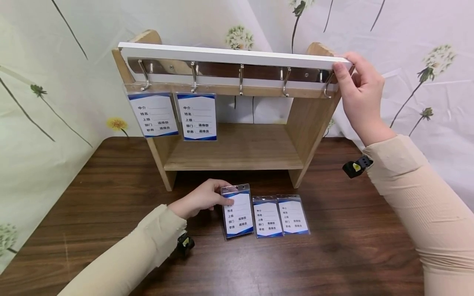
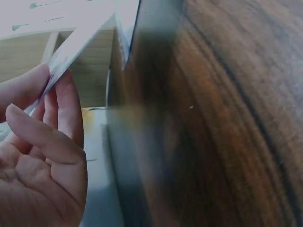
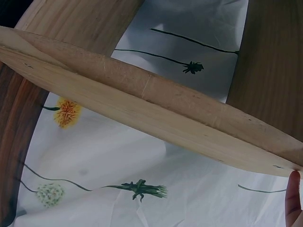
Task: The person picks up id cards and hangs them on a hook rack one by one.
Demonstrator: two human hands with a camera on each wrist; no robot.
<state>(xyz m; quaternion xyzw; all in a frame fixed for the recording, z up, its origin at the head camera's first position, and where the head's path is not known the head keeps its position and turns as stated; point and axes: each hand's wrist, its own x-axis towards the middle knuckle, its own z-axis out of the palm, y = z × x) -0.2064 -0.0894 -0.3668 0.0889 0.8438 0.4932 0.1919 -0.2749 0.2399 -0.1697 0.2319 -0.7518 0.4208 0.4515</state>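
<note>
**ID badge pinched in L hand; rail gripped by R hand**

Badge is held low over the tabletop, in front of the wooden rack & just left of two flat badges. Whether its lower edge touches the tabletop can't be told. Card in clear plastic: prob. v. light, fairly stiff but bendable, a bit slick, not fragile; creasing seems the main risk. Best taken by a side edge, thumb on face & fingers behind, clear top strip left free. Two similar hung badges are seen below the two leftmost hooks.

Views: by head cam, printed face & thumb are shown, but fingers are mostly hidden behind the badge. By L wrist cam, badge is seen nearly edge-on, nipped btwn thumb & fingers, tilted. R thumb on rail front is shown only by head cam; by R wrist cam, just a bare wooden edge & one finger, lower corner.
</note>
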